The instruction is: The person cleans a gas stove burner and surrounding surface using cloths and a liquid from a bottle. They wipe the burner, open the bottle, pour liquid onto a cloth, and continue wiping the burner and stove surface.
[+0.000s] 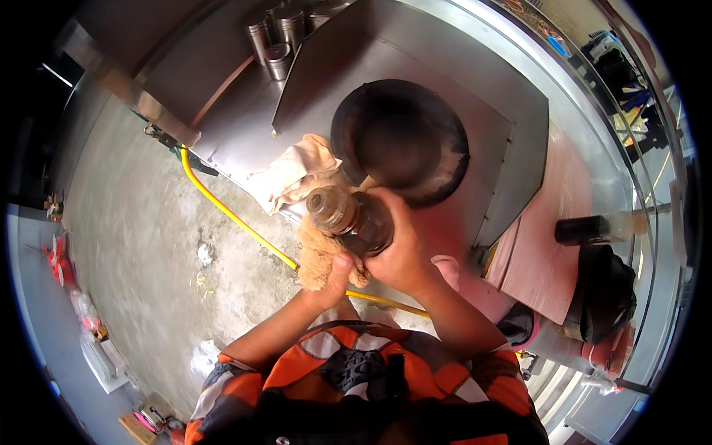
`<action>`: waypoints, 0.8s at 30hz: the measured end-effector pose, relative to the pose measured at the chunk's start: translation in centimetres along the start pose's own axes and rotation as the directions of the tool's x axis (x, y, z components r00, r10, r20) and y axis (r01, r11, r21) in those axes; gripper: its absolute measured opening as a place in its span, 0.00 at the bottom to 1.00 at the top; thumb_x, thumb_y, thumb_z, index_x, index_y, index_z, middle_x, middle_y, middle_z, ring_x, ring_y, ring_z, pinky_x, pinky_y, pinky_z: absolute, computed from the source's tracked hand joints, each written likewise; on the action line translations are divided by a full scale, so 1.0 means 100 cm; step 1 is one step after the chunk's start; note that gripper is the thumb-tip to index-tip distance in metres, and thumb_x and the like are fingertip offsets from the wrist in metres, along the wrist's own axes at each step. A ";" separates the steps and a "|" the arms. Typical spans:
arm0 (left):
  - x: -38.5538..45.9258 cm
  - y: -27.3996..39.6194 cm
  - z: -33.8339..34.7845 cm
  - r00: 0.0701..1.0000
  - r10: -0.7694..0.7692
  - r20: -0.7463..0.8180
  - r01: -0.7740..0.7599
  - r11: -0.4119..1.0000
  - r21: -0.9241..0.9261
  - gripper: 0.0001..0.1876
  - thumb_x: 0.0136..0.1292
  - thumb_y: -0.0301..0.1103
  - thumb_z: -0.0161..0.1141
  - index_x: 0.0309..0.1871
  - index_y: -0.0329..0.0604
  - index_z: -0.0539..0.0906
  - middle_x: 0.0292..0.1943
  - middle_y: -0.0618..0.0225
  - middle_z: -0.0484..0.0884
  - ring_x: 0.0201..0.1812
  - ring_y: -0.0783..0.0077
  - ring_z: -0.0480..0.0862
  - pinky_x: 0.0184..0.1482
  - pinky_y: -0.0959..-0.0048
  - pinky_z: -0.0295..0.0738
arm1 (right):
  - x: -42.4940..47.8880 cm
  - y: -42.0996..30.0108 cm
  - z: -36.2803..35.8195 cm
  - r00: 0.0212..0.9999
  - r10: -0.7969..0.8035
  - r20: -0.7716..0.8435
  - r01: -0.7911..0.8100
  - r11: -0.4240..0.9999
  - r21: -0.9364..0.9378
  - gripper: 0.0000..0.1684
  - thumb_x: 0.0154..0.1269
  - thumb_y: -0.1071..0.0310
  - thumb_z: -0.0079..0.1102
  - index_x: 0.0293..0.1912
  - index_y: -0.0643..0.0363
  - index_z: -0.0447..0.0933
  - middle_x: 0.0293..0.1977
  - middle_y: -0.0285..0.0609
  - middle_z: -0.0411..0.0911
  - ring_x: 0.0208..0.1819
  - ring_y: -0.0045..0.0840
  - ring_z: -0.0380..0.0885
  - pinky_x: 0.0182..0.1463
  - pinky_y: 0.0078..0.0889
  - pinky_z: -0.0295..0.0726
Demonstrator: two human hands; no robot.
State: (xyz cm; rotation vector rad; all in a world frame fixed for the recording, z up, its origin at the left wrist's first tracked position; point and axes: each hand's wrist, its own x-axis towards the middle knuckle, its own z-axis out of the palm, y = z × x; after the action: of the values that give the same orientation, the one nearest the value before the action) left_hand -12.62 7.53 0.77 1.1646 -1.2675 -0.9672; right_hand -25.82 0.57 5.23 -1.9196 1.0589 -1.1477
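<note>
My right hand [403, 250] grips a dark bottle with a clear, ridged neck [364, 219], which tilts up and to the left. Brown fluffy cloth [318, 261] bunches in my left hand [334, 281], its thumb raised against the cloth just below the bottle. Most of my left fingers are hidden by the cloth. Beyond my hands, a pale folded cloth [297, 169] lies on the edge of the metal counter. A large blackened wok [400, 142] sits on the metal stove top [473, 128], just past the bottle.
Metal canisters [278, 61] stand behind a thin metal partition at upper left. A yellow hose [231, 214] runs over the concrete floor. To the right are a pinkish board [528, 261], another dark bottle [584, 230] lying sideways in view and a black plastic bag [603, 295].
</note>
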 end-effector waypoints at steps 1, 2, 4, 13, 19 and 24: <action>-0.004 0.002 -0.002 0.998 -0.050 0.027 0.050 0.999 0.008 0.29 0.68 0.48 0.47 0.64 0.35 0.62 0.59 0.55 0.68 0.61 0.57 0.67 0.64 0.63 0.58 | 0.004 0.000 0.003 0.999 -0.033 -0.028 0.032 0.999 -0.024 0.41 0.35 0.64 0.77 0.52 0.60 0.69 0.38 0.48 0.76 0.39 0.42 0.78 0.43 0.39 0.76; -0.007 0.005 -0.004 0.990 -0.129 0.059 0.127 0.991 0.030 0.27 0.67 0.48 0.50 0.60 0.36 0.66 0.55 0.55 0.71 0.57 0.57 0.70 0.61 0.63 0.61 | 0.006 -0.001 0.004 1.000 -0.025 -0.013 0.024 0.999 -0.040 0.41 0.35 0.66 0.77 0.53 0.60 0.68 0.40 0.48 0.76 0.41 0.41 0.78 0.45 0.37 0.76; -0.012 0.002 -0.006 0.982 -0.163 0.092 0.159 0.986 0.044 0.26 0.68 0.52 0.48 0.56 0.37 0.69 0.48 0.60 0.74 0.50 0.64 0.74 0.52 0.67 0.67 | 0.010 -0.004 0.007 1.000 -0.012 0.020 0.013 0.997 -0.076 0.42 0.36 0.70 0.77 0.54 0.59 0.68 0.43 0.48 0.75 0.44 0.38 0.78 0.48 0.34 0.76; -0.004 -0.006 -0.020 0.984 -0.116 0.137 0.111 0.993 0.042 0.25 0.68 0.55 0.46 0.48 0.39 0.76 0.40 0.64 0.78 0.40 0.69 0.78 0.42 0.70 0.73 | 0.020 0.002 0.017 0.995 -0.098 0.036 0.100 0.992 -0.078 0.43 0.32 0.71 0.78 0.54 0.59 0.69 0.42 0.47 0.76 0.43 0.40 0.78 0.47 0.36 0.76; -0.005 -0.012 -0.041 0.959 -0.240 0.151 0.265 0.948 -0.174 0.25 0.68 0.52 0.49 0.55 0.38 0.70 0.40 0.66 0.79 0.39 0.75 0.78 0.41 0.78 0.73 | 0.022 0.013 0.020 0.994 -0.102 0.048 0.099 0.993 0.057 0.43 0.30 0.70 0.77 0.52 0.59 0.70 0.38 0.47 0.77 0.40 0.42 0.78 0.44 0.38 0.77; 0.022 0.031 -0.046 0.980 -0.191 -0.065 0.161 0.936 -0.314 0.31 0.64 0.42 0.58 0.63 0.35 0.61 0.49 0.61 0.76 0.42 0.73 0.78 0.44 0.75 0.74 | 0.014 0.029 0.006 0.969 0.021 0.247 -0.082 0.968 0.236 0.45 0.30 0.72 0.78 0.54 0.60 0.68 0.45 0.46 0.75 0.48 0.34 0.76 0.54 0.32 0.73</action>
State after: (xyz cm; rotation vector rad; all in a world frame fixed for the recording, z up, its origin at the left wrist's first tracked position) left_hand -8.10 6.39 4.54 1.0760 -0.9084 -1.1814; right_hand -25.76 -1.97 3.08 -1.7721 0.7906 -0.9370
